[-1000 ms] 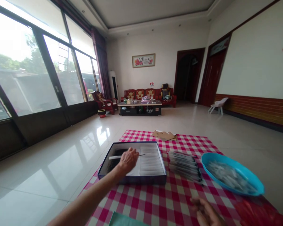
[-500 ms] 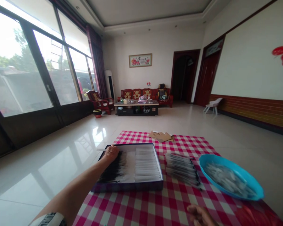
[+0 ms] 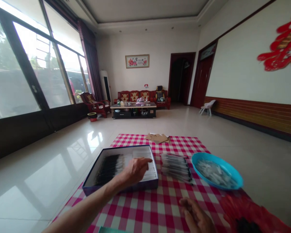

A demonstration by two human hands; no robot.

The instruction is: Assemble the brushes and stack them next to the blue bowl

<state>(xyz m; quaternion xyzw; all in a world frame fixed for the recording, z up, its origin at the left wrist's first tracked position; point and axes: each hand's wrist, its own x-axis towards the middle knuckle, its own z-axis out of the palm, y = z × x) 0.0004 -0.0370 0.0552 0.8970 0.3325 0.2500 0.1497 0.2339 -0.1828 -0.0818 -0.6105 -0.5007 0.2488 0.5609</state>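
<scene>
My left hand (image 3: 135, 169) reaches over a shallow dark-blue box (image 3: 145, 186); its index finger points right and nothing shows in its fingers. Inside the box, black-ended pens (image 3: 109, 168) lie in a row on the left, and clear white plastic tubes (image 3: 149, 173) fill the right side, partly hidden by that hand. Just right of the box is a pile of clear pens with dark ends (image 3: 176, 166). My right hand (image 3: 196, 215) is low over the cloth, fingers loosely bent, thumb apart, nothing visible in it.
A blue oval basin (image 3: 239, 184) holds many small clear parts (image 3: 215, 173). A red plastic bag (image 3: 249, 212) with something black lies at lower right. Cardboard pieces (image 3: 158, 138) are at the far edge of the checked cloth (image 3: 135, 212). A green edge (image 3: 111, 229) shows at the bottom.
My left hand has moved right, from the black-ended pens to above the white tubes; the pale stick beside it no longer shows. The view has turned slightly right. My right hand stays low.
</scene>
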